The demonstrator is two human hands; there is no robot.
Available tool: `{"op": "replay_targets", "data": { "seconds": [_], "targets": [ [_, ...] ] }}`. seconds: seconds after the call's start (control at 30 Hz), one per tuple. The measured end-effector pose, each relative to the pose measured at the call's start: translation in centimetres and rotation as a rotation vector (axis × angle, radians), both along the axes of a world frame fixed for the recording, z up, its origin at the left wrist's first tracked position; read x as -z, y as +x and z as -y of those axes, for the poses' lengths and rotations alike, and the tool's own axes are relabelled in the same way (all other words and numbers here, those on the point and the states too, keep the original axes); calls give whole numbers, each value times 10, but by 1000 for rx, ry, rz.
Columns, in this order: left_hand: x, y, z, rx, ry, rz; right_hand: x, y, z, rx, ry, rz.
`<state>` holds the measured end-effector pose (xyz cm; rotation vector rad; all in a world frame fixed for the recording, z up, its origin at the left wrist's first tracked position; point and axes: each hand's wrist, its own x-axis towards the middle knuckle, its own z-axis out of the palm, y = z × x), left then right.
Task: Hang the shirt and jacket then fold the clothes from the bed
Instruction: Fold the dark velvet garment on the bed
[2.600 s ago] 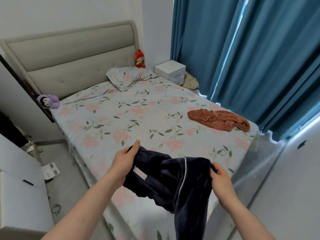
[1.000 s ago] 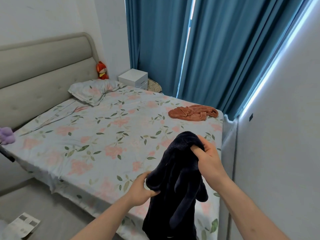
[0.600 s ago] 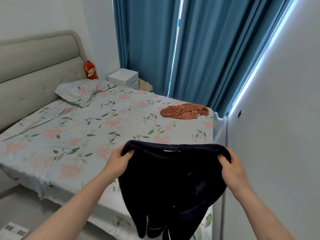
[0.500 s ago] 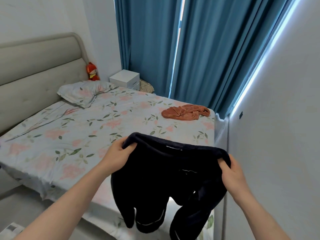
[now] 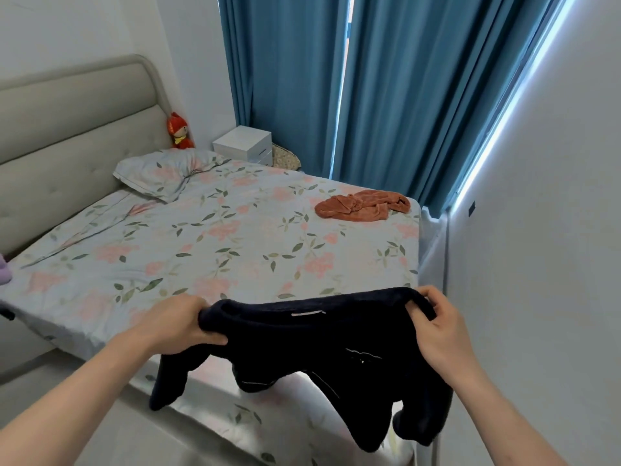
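I see the headboard (image 5: pixel 67 129) at 10 o'clock, a purple toy (image 5: pixel 3 270) cut off at the 9 o'clock edge. Left hand (image 5: pixel 178 322) at 7 o'clock: grip curled round the left end of the dark garment (image 5: pixel 319 348), thumb under, fingers bunching the fabric. Garment is stretched between both hands, held up over the near edge of the bed (image 5: pixel 218 247), not lying on it. White tag visible on the top edge at centre. Lower parts hang down loose, thin white piping on them; can't tell if it's top or trousers. Red doll (image 5: pixel 179 131) at 11 o'clock against the headboard, pillow (image 5: pixel 161 169) just below it. White nightstand (image 5: pixel 243 144) at 12 o'clock beside the bed, a patterned cushion (image 5: pixel 285 158) just right of it. Blue curtains (image 5: pixel 386 95) behind, 12 to 1 o'clock. Orange garment (image 5: pixel 363 208) crumpled on the bed's far right corner, 1 o'clock, well apart from the dark one. Right hand (image 5: pixel 437 327) at 4 o'clock: grip pinching the garment's right end, thumb on top. White wall (image 5: pixel 554 230) fills 3 o'clock.
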<state>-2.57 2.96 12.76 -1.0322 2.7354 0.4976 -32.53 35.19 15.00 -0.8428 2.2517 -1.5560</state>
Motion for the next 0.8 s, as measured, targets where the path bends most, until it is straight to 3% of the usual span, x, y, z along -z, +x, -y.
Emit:
{"op": "replay_targets", "data": {
  "seconds": [0.07,0.13,0.23,0.4,0.47,0.6,0.8],
  "targets": [
    [24,6,4,-21,4,119,4,1,-1,-66,22,-3],
    [43,12,6,-69,87,94,8,0,-2,-99,36,-2],
    [53,14,1,-175,271,-106,12,-13,-6,-70,18,18],
    [42,8,-5,-291,237,-357,16,-42,-10,-5,-3,38],
    [40,10,-3,-258,169,-337,22,-52,-6,0,10,43],
    [53,22,9,-220,127,-110,44,-59,5,-27,90,40],
    [77,22,37,-367,384,-87,69,-61,29,-64,202,10]
  ]
}}
